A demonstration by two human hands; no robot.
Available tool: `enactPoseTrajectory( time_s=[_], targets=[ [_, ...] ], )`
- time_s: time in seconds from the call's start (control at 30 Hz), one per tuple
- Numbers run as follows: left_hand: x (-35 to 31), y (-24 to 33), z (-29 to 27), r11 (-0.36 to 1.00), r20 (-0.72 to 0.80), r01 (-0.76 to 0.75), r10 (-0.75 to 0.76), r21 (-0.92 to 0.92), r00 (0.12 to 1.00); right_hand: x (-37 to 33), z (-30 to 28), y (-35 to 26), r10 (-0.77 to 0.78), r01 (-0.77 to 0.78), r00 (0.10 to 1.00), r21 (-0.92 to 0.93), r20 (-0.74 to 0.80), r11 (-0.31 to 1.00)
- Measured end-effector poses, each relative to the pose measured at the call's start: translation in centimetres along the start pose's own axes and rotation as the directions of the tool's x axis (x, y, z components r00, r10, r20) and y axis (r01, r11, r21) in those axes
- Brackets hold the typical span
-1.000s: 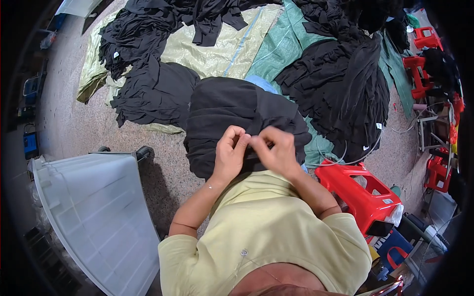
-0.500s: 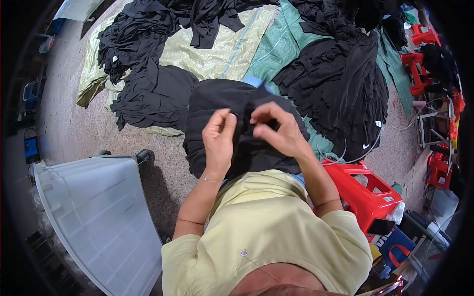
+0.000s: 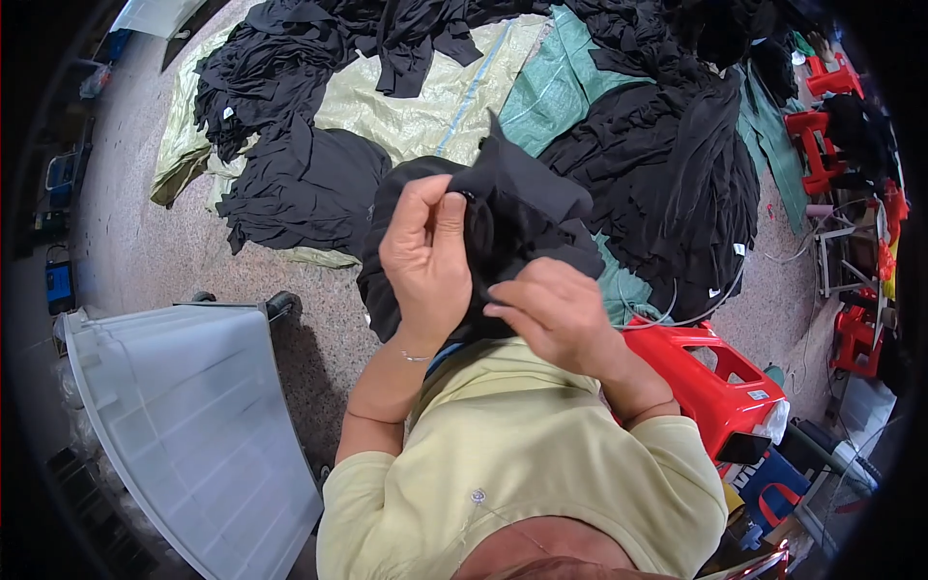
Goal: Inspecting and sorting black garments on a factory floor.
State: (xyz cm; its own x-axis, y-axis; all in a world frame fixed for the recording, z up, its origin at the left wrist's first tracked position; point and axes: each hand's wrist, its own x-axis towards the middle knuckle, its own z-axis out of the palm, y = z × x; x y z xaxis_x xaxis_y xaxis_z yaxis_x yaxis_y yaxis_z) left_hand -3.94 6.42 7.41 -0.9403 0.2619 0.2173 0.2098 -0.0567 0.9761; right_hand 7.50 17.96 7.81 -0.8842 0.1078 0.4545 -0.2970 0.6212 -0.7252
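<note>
Black cloth (image 3: 541,188): bunched before the yellow shirt (image 3: 541,425), pinched by the left hand (image 3: 430,256); right hand (image 3: 551,314) curled against it, grip unclear.
Red stool (image 3: 691,396): close on the right.
White bin (image 3: 184,387): left, speckled floor (image 3: 333,280) between.
Garment piles (image 3: 667,174): beyond, on woven sheets (image 3: 425,106).

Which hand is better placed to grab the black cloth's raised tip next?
Probably the left hand: its fingertips pinch the black cloth nearer that tip, while the right hand sits lower, close to the yellow shirt.
</note>
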Motion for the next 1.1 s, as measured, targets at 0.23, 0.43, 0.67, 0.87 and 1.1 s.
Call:
enactPoseTrajectory(
  time_s=[0.23,0.43,0.67,0.87,1.1],
  targets=[
    [-1.6,-3.5,-1.6,0.931,0.173,-0.058,-0.006,0.362,0.985,-0.7,1.2,2.6,0.285,-0.291,0.956,0.101,0.073,0.951],
    [-2.4,-4.5,-3.3,0.951,0.401,0.307,-0.300,0.047,0.866,-1.5,2.2,2.9,0.293,-0.282,0.954,0.145,-0.066,0.949],
    [-2.1,-4.3,-4.2,0.873,0.495,0.487,-0.414,-0.020,0.764,-1.8,3.4,3.0,0.081,-0.090,0.987,-0.060,-0.137,0.994],
    [-3.1,-4.5,-3.9,0.960,0.487,0.252,-0.279,0.121,0.828,-2.2,3.6,3.7,0.101,-0.103,0.986,-0.012,-0.134,0.995],
    [-4.0,-4.9,-3.9,0.987,0.466,0.098,-0.145,0.125,0.873,-2.0,3.4,4.0,0.186,-0.173,0.974,0.108,-0.127,0.979]
  ],
)
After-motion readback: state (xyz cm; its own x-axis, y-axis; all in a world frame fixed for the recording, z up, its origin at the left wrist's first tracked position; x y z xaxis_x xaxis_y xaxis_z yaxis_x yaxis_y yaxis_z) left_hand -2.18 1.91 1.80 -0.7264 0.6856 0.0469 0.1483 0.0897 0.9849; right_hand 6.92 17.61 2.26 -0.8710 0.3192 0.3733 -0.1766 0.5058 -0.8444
